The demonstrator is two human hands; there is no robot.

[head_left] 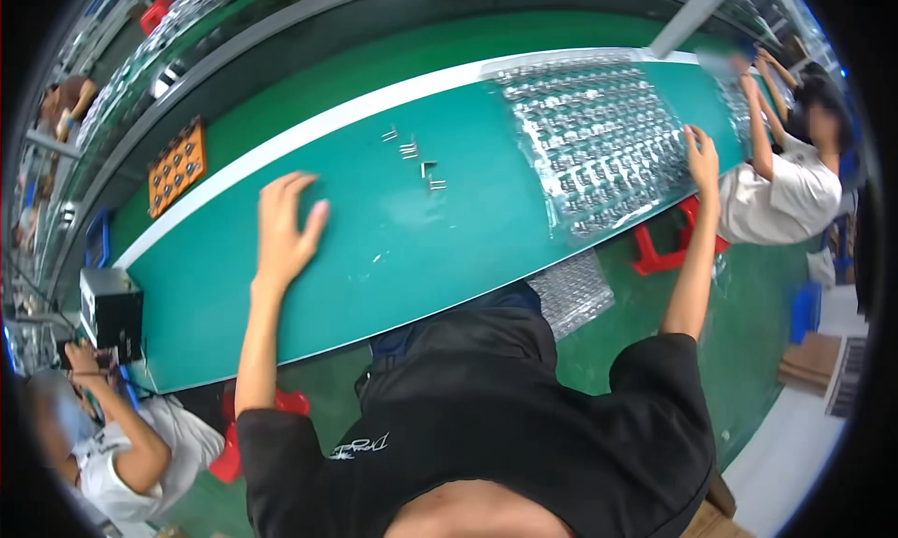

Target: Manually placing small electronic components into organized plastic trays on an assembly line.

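My left hand (288, 227) hangs over the green tabletop (374, 257) at the left, thumb and fingers apart, with nothing in it. My right hand (703, 159) is at the right edge of a clear plastic blister tray (599, 145), its fingers curled at that edge. Rows of shiny moulded pockets cover the tray; what lies in them is too small to tell. Between my hands, nearer the left one, several small bent metal pieces (409, 151) lie loose on the tabletop, one of them a darker L shape (427, 167).
An orange block with dark round parts (177, 168) stands past the white strip at the far left. A black box (112, 306) is at the table's left end. Co-workers sit at left (140, 444) and right (781, 187). Another clear tray (572, 295) shows below the table edge beside a red stool (659, 253).
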